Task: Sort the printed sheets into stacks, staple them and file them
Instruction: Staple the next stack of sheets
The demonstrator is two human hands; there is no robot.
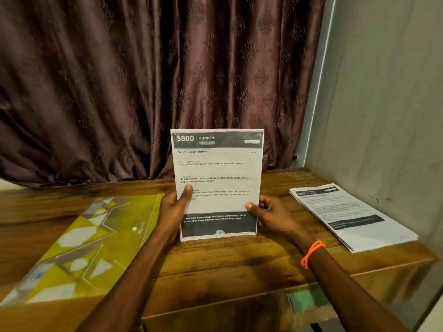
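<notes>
You hold a small stack of white printed sheets (217,185) upright at the middle of the brown wooden table (215,259), its black-banded top page headed "Wash baby bottle" facing you. The stack's bottom edge rests on the tabletop, and its top edge stands in front of the dark brown patterned curtain (143,80) that hangs along the table's far side.

Your left hand (173,212) grips the stack's left edge, thumb laid across the front of the page and fingers hidden behind it. Your right hand (271,214) pinches the right edge low down, thumb on the front and fingers curled behind; an orange thread bracelet (311,254) circles that wrist. The hands are apart, one on each side edge.

To the far right, a second pile of white printed sheets (352,216) lies flat and slightly fanned, close to the grey wall (383,104) and near the table's right edge. It sits well apart from your right hand, with bare wood between them.

On the left, a yellow-green plastic file folder with white and grey geometric shapes (79,248) lies flat, its right edge just beside your left forearm and its near end reaching the table's near edge. Bare wood spreads between your two forearms up to the stack's bottom edge.
</notes>
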